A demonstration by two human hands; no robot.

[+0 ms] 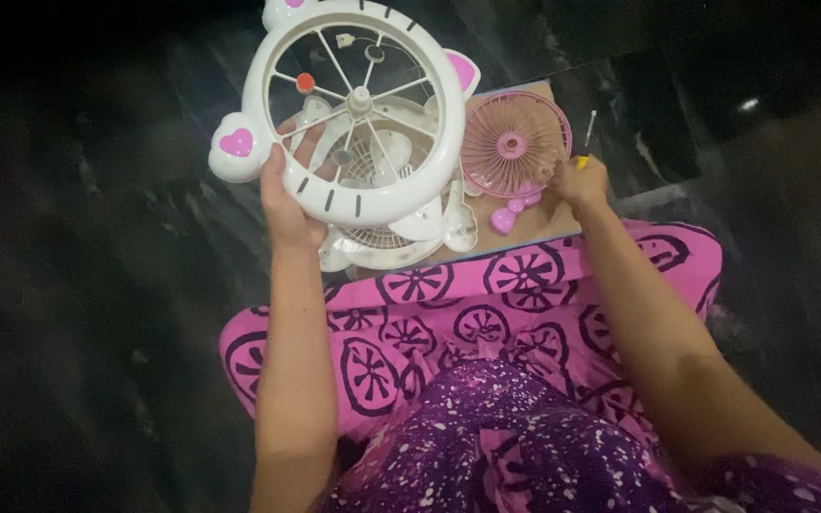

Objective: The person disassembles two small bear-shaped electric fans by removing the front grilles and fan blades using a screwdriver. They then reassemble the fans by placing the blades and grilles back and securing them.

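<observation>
Nearest, a lap in pink patterned cloth [467, 328]. Beyond it, a board [515, 233] on the dark floor [97, 285]. The left hand [287, 204] grips a white fan frame [358, 109], already detached and lifted above the white fan body [382, 242] at the board's left edge. The right hand [582, 180] is closed on a screwdriver [586, 138], seemingly, beside a pink grille [513, 144] lying off. Reassembly appears undone.

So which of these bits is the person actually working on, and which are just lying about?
In hand:
- white round fan housing, held up by the left hand
- screwdriver, in the right hand

Lying about:
- pink fan grille, beside the right hand
- white fan parts under the housing
- brown board beneath them
- dark floor
</observation>
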